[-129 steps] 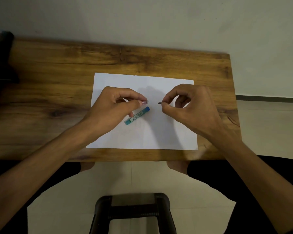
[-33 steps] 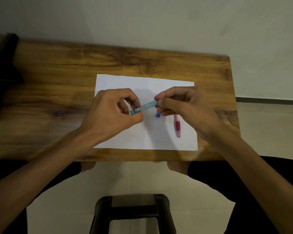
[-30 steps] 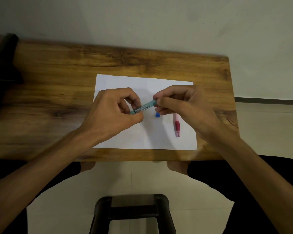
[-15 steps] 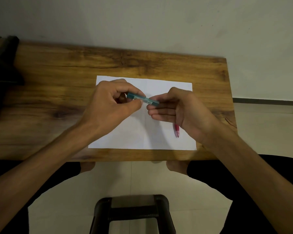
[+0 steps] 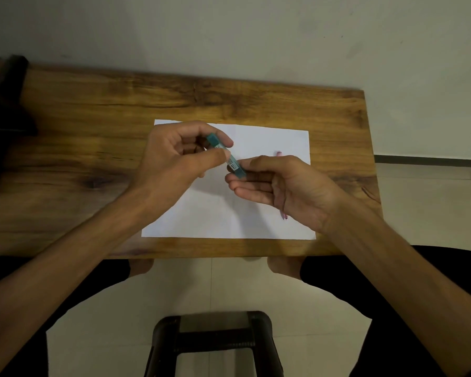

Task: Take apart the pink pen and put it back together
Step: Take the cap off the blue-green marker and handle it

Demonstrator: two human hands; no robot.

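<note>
My left hand (image 5: 174,161) pinches a small teal tube (image 5: 226,156) between thumb and forefinger, tilted with its lower end down to the right. That lower end rests over the cupped fingers of my right hand (image 5: 283,186), which is turned palm up with its fingers apart. The pink pen (image 5: 279,153) lies on the white paper (image 5: 215,213) under my right hand; only its top end and its tip (image 5: 285,216) show past the hand. The tube's blue cap is hidden.
The paper lies on a wooden table (image 5: 93,131) against a pale wall. A black object (image 5: 3,110) stands at the table's left end. A dark stool (image 5: 215,344) sits on the tiled floor below the near edge.
The pink pen was put down on the paper. My left hand took the teal tube and tipped it over; my right hand let go of it and opened palm up beneath its lower end.
</note>
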